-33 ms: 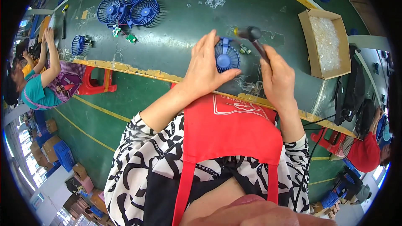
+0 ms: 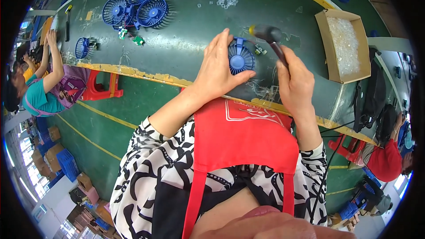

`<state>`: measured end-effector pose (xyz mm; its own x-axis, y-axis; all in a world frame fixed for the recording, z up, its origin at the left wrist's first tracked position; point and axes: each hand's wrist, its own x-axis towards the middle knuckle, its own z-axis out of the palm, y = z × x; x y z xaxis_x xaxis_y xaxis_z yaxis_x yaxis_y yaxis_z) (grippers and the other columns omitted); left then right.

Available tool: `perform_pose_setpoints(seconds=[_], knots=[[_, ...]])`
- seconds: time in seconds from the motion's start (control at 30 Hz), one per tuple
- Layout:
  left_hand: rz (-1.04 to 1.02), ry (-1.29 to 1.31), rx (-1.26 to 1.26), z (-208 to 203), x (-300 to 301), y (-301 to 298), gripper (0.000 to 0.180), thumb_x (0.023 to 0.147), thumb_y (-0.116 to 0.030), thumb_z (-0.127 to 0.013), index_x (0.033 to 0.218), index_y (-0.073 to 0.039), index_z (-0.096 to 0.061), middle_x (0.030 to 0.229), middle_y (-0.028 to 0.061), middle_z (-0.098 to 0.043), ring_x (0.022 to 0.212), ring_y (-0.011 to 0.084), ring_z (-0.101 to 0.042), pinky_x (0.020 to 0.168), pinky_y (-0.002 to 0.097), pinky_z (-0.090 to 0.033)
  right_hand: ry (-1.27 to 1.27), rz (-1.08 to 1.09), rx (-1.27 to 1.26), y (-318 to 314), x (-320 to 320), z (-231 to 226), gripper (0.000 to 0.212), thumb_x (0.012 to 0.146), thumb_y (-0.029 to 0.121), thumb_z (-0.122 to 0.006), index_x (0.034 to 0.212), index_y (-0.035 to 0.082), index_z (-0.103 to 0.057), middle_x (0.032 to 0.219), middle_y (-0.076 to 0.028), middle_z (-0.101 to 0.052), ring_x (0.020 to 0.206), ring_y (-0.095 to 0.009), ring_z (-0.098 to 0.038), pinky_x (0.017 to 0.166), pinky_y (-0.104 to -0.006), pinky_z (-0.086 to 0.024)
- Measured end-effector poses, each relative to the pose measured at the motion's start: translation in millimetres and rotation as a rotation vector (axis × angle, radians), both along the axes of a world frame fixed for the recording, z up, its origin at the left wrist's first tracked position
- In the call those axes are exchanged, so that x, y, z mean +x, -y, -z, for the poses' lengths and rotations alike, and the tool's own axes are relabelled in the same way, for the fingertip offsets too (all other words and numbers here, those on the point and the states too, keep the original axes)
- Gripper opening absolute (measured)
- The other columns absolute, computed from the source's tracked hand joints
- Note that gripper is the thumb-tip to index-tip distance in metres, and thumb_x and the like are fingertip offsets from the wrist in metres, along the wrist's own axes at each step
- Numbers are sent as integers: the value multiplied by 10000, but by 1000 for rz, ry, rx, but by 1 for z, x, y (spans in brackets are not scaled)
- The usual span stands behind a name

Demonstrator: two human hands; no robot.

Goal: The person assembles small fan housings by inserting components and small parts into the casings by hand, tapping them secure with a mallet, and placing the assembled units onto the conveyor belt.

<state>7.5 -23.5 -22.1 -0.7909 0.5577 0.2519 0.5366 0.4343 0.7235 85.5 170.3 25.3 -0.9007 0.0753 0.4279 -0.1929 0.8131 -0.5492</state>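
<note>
Two bare hands show on my head view, over a dark green table. I have the left hand partly open, fingers nearly straight along the left side of a blue fan part, thumb reaching round its near side, holding it lightly. I have the right hand closed around the handle of a hammer.

The fan part sits between the hands, near the table's front edge, its round ribbed face up. Its bracket points away from the wearer, so the long axis runs nearly straight outward. The hammer's handle slants away and leftward; its dark head lies crosswise, yellow tip pointing left. I can't tell its height.
</note>
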Motion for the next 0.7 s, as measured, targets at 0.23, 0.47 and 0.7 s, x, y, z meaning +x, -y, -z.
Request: perform_pose_setpoints(seconds=[0.23, 0.47, 0.7], knots=[[-77, -154, -100, -2, 8, -1, 1103, 641, -459, -842, 1361, 161, -282, 1307, 330, -448, 1266, 458, -407, 1057, 520, -289, 3, -1, 74, 3, 4, 19, 410, 808, 4, -666, 1208, 16, -576, 765, -117, -593, 639, -313, -605, 560, -392, -480], [-73, -110, -137, 5, 9, 2, 1096, 651, -441, -843, 1362, 158, -262, 1307, 313, -460, 1269, 440, -414, 1078, 509, -251, -124, -11, 52, 3, -6, -12, 335, 828, 4, -668, 1149, -27, -580, 793, -131, -617, 635, -297, -606, 566, -378, -481], [-68, -128, -102, 8, 8, 1, 1101, 653, -420, -843, 1368, 159, -238, 1299, 313, -470, 1292, 428, -404, 1086, 509, -233, -84, 13, 229, 8, 7, -29, 345, 887, 20, -589, 1226, 7, -524, 883, -139, -645, 688, -271, -611, 651, -361, -510]])
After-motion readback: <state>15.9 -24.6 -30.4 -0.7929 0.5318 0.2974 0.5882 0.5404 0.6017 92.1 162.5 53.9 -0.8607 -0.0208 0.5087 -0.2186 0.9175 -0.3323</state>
